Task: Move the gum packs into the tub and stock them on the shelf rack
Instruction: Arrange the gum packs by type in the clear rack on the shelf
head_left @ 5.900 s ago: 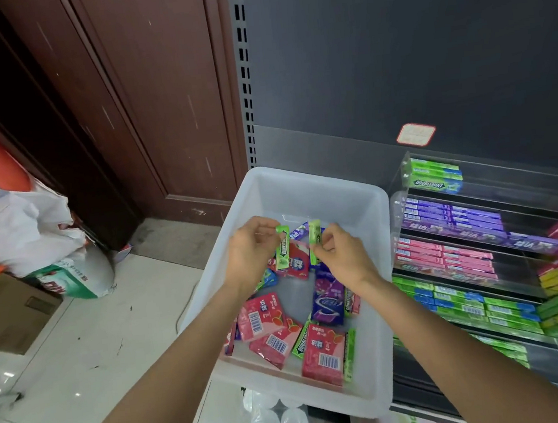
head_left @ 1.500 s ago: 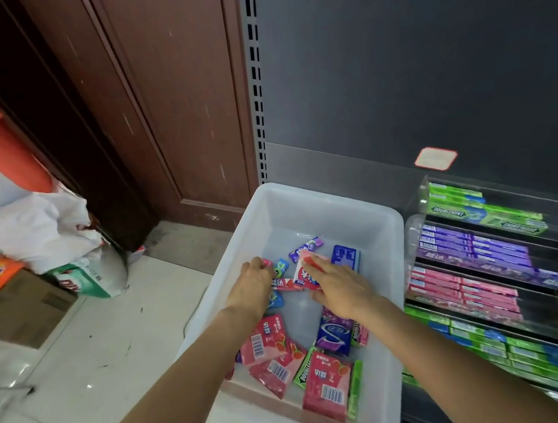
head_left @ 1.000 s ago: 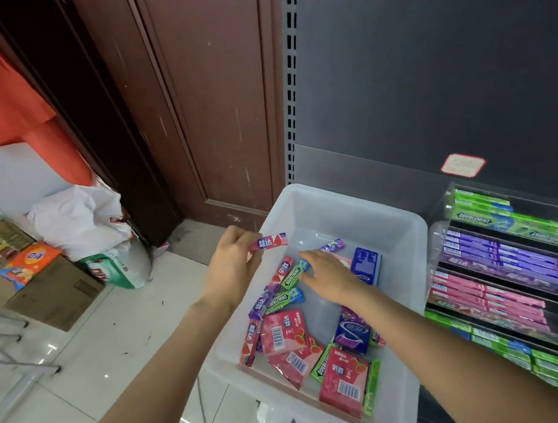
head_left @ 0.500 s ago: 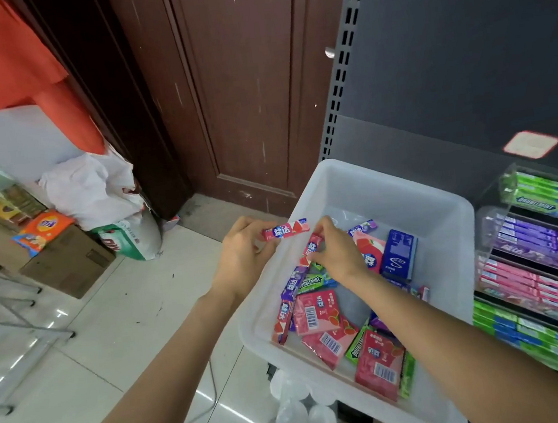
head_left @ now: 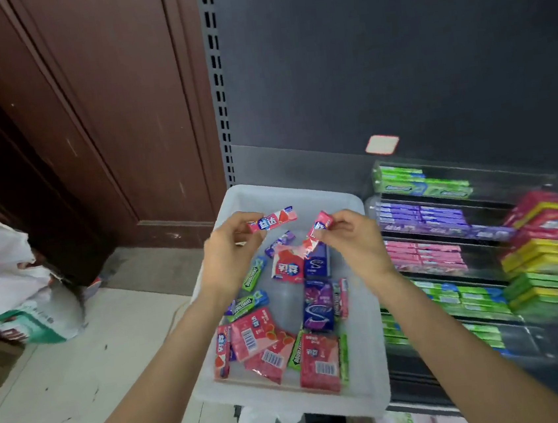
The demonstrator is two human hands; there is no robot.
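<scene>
Both hands, now raised above the tub's point(head_left: 361, 306) far edge, each pinch one pink gum stick, left hand point(head_left: 230, 254) holding the level stick point(head_left: 271, 220), right hand point(head_left: 352, 238) the tilted stick point(head_left: 319, 229), ready for the shelf rack point(head_left: 444, 228).

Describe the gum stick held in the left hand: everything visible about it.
The gum stick is a slim, long pack in a glossy pink-red wrapper with a blue panel bearing white characters and a watermelon picture near its right end. It looks sealed and undamaged. It lies roughly level, its right end slightly higher, held in the air above the far part of the white tub. The left hand pinches its left end between thumb and fingers; nothing else touches it.
</scene>
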